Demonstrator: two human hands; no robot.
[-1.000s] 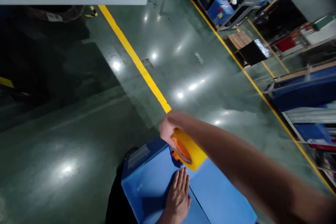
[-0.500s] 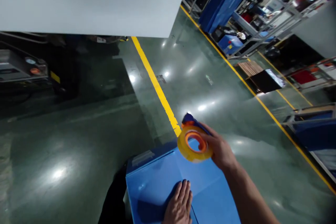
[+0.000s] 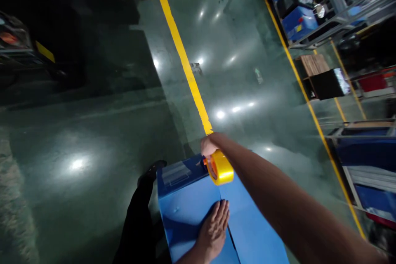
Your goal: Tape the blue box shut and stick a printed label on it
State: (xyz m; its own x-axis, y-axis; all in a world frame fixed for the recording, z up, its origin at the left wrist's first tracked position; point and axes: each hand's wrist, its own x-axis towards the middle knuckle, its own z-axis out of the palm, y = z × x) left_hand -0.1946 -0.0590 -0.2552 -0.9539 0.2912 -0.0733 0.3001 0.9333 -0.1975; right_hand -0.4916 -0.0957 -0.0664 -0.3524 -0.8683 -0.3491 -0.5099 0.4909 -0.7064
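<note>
Green floor: one blue box [image 3: 198, 202], one tape roll [image 3: 220, 168].

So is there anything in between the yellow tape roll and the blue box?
Nothing visible. The right hand holds the tape roll right at the far edge of the blue box, and the left hand lies flat beside the seam.

Both hands, the left hand [image 3: 213, 227] and the right hand [image 3: 209, 145], are bare, with no gloves, rings or watch in view; both forearms are uncovered, no sleeve reaching them. Below, a leg in dark, plain trousers [image 3: 136, 222] ends in a black shoe [image 3: 152, 170].
</note>
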